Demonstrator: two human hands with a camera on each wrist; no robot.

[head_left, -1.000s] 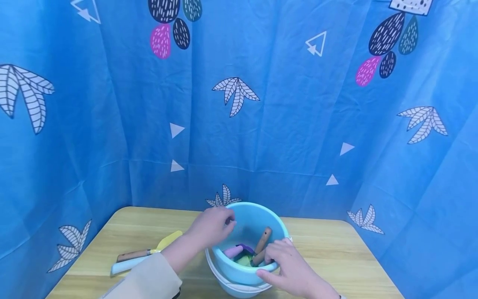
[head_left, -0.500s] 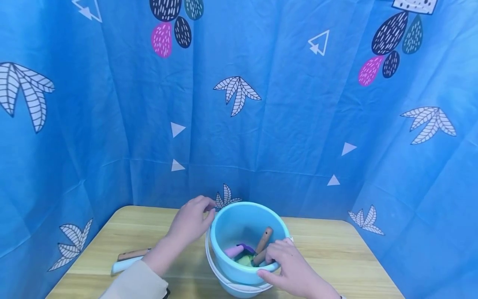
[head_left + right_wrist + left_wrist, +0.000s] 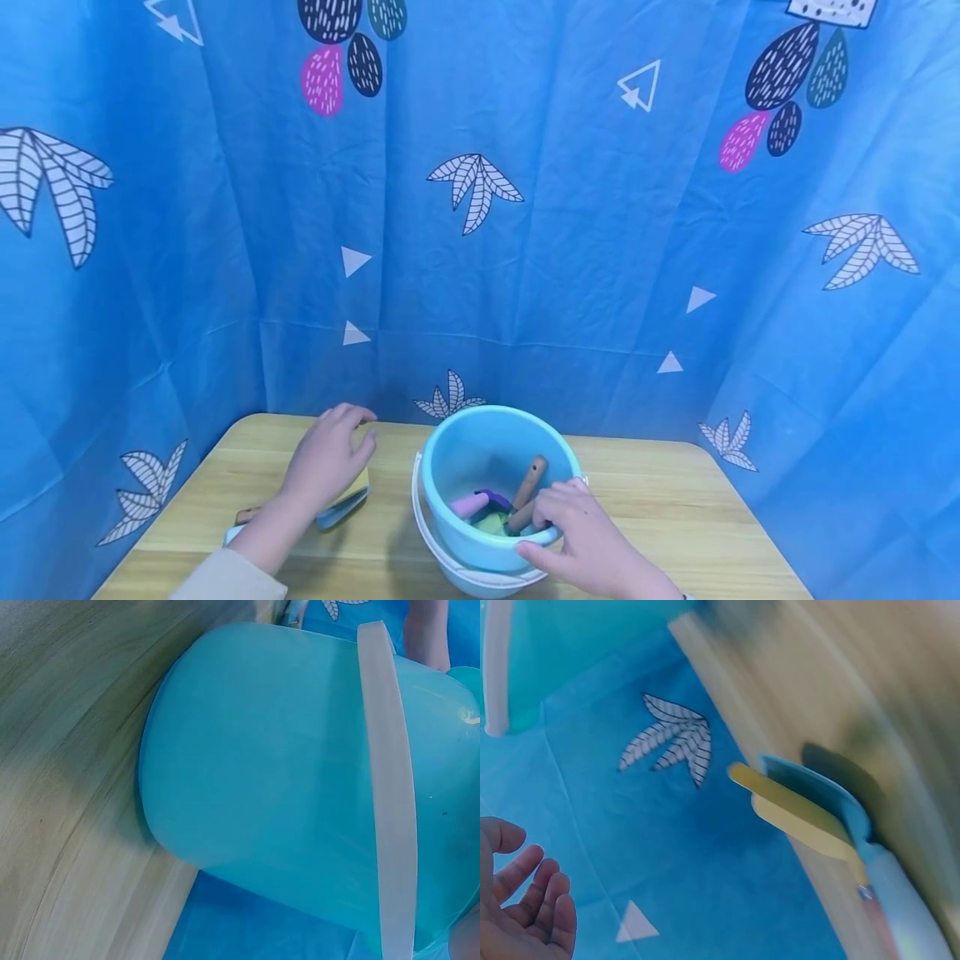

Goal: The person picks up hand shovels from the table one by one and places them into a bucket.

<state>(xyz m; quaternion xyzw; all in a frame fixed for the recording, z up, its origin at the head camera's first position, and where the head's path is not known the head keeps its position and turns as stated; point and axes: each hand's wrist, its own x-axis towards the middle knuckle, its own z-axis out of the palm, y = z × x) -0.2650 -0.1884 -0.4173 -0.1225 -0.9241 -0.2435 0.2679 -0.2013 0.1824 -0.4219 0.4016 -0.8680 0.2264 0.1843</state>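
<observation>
A light-blue bucket stands upright on the table. My right hand grips its near right rim, thumb outside and fingers over the edge. Inside lie a wooden handle, a second wooden handle near my right fingers, a lilac handle with a dark purple part, and something green. My left hand, fingers loosely bent and holding nothing, hovers left of the bucket. Beneath it, partly hidden, lie a yellow toy shovel and a light-blue toy shovel side by side.
The bucket's white carrying handle hangs down around its front. A wooden table carries everything. Blue patterned cloth encloses the back and both sides, close to the table's far edge.
My left hand has moved out from over the bucket and leftward to above the yellow and blue shovels. The right hand stays on the rim.
</observation>
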